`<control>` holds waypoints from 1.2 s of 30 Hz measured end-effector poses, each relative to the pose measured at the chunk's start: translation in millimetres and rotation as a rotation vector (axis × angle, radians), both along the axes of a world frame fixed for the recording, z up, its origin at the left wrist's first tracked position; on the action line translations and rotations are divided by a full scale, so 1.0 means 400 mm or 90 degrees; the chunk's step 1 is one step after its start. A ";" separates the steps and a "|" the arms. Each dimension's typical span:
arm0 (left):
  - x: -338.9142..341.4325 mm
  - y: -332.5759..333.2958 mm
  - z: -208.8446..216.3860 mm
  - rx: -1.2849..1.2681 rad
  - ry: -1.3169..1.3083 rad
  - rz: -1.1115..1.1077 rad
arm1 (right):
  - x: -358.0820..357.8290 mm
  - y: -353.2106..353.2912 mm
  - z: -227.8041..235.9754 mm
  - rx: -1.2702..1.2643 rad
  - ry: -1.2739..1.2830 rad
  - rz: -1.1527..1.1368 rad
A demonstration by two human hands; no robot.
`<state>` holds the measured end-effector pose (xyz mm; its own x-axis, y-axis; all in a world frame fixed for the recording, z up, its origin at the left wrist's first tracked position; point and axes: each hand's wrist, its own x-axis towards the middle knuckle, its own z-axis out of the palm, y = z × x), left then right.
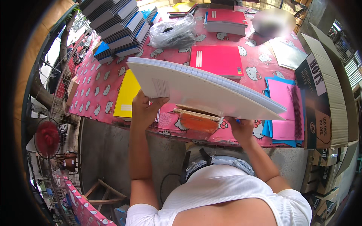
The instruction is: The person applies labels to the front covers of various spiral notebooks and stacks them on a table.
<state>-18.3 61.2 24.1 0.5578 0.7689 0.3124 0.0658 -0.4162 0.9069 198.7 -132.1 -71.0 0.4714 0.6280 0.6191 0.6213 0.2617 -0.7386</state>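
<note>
Both my hands hold up a wide stack of lined paper sheets with a pale cover [188, 86], tilted over the table's near side. My left hand [145, 107] pinches its lower left edge, thumb on the cover. At the lower right edge, my right hand [241, 129] grips it with the fingers partly hidden; a small blue bit shows by the thumb. Below the sheets, at the table edge, is an orange block-like piece [198, 122] with a rough brown top. A yellow spiral notebook [126, 94] lies beside my left hand, partly covered by it.
The pink patterned table [249, 60] bears red notebooks [215, 58], a tall notebook stack [120, 26], a clear plastic bag [173, 32] and pink and blue covers [283, 113] with a dark spiral coil. An open cardboard box [324, 94] stands at the right edge. A red fan [48, 138] is at left.
</note>
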 end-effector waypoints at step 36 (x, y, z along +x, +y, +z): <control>0.248 -0.193 -0.024 0.393 0.116 -0.069 | 0.160 -0.080 0.164 -0.180 -0.045 -0.001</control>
